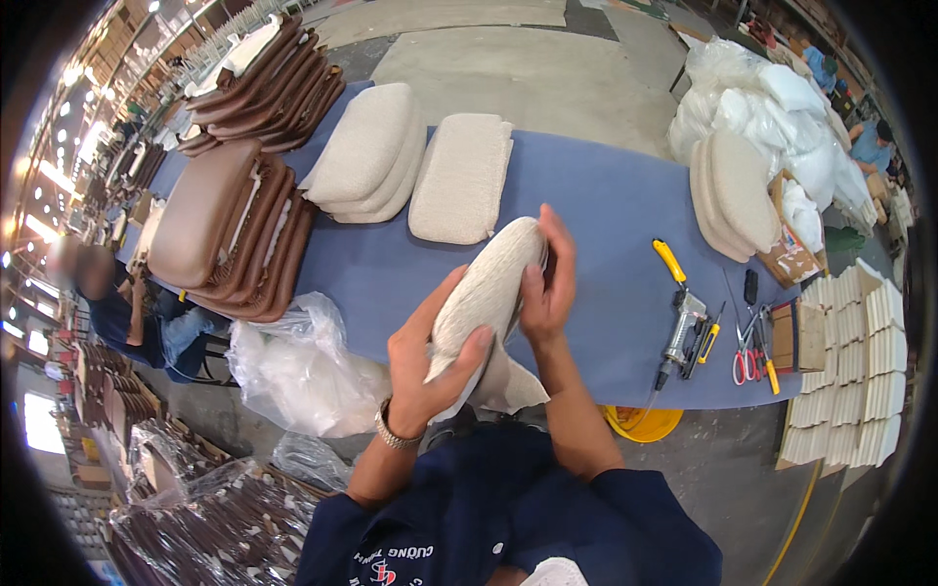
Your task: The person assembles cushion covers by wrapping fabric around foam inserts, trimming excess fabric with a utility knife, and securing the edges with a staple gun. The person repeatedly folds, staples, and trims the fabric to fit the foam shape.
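Note:
Between my hands a cream fabric seat pad is tipped up on its edge above the near side of the blue table. My left hand grips its lower left side, thumb across the fabric and fingers behind. Against its upper right edge my right hand is closed, with the thumb bent toward the pad and some fingers hidden. A loose flap of fabric hangs from the pad's lower end. Just beyond it lies a flat stack of similar cream pads, beside a thicker stack of cream pads.
Brown padded seats are piled at the left, with clear plastic wrap before them. Rightward on the blue table lie an air tool, red-handled scissors and more cream pads. A person sits far left.

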A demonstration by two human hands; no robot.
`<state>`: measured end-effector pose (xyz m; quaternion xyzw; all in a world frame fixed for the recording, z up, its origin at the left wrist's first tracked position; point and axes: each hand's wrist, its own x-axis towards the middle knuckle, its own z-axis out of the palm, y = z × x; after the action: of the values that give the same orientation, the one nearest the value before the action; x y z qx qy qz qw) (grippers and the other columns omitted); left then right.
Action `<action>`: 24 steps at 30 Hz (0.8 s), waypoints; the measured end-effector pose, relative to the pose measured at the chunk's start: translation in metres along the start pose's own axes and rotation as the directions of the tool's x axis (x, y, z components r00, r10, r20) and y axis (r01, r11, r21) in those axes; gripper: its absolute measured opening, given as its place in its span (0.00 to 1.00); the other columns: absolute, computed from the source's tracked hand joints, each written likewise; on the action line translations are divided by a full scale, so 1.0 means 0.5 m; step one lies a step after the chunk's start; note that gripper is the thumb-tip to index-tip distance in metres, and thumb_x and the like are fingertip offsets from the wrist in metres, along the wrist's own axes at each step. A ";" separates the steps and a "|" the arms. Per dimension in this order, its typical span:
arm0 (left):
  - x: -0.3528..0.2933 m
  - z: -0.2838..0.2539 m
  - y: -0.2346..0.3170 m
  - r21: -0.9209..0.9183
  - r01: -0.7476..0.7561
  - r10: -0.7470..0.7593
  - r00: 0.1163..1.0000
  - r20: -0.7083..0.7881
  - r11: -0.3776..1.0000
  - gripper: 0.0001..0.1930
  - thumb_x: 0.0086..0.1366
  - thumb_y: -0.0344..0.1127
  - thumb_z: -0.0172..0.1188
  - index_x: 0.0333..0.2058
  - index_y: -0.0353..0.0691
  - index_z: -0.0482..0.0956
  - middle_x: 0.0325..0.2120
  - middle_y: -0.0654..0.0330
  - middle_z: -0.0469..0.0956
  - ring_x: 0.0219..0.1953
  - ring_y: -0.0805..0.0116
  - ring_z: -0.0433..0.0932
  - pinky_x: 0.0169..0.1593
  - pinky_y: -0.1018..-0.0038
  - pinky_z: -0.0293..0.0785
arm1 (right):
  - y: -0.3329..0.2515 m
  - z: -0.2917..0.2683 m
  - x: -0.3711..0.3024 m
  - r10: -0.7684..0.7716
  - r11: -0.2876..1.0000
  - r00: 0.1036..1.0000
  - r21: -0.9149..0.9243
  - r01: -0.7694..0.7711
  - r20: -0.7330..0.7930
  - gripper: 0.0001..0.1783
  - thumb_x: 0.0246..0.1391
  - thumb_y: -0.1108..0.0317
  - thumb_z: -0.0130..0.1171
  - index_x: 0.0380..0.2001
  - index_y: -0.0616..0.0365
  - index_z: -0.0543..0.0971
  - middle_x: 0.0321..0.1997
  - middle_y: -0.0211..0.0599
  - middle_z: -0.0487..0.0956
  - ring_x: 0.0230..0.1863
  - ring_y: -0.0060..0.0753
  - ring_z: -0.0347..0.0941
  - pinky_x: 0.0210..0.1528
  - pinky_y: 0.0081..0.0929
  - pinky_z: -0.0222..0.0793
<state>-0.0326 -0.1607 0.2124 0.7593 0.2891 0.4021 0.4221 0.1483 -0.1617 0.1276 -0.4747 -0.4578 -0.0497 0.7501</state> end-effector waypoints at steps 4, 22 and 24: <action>-0.045 -0.062 -0.008 -0.116 -0.054 0.051 0.998 -0.025 0.992 0.31 0.62 0.29 0.65 0.63 0.24 0.72 0.57 0.43 0.80 0.59 0.56 0.80 0.63 0.63 0.73 | 0.048 -0.021 -0.010 0.347 0.779 0.828 0.356 -0.516 0.441 0.41 0.58 0.43 0.70 0.64 0.60 0.72 0.61 0.43 0.78 0.61 0.43 0.74 0.67 0.39 0.65; 0.068 -0.058 0.022 0.317 -0.254 0.201 0.961 0.193 0.914 0.25 0.62 0.43 0.72 0.55 0.35 0.81 0.49 0.47 0.84 0.49 0.47 0.84 0.51 0.62 0.81 | -0.116 -0.087 0.206 -0.174 0.931 0.574 -0.056 0.359 0.800 0.26 0.49 0.59 0.74 0.52 0.52 0.84 0.54 0.34 0.85 0.53 0.42 0.80 0.55 0.37 0.77; 0.062 -0.048 0.021 0.344 -0.250 0.205 0.965 0.161 0.905 0.24 0.63 0.42 0.71 0.54 0.36 0.82 0.48 0.49 0.85 0.47 0.48 0.85 0.49 0.62 0.82 | -0.128 -0.089 0.214 -0.172 0.924 0.519 -0.045 0.380 0.837 0.23 0.52 0.60 0.72 0.52 0.53 0.84 0.54 0.34 0.85 0.53 0.42 0.81 0.55 0.37 0.77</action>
<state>-0.0363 -0.1318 0.2407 0.8755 0.2412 0.3417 0.2420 0.2058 -0.1916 0.2430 -0.4442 -0.8137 0.0059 0.3749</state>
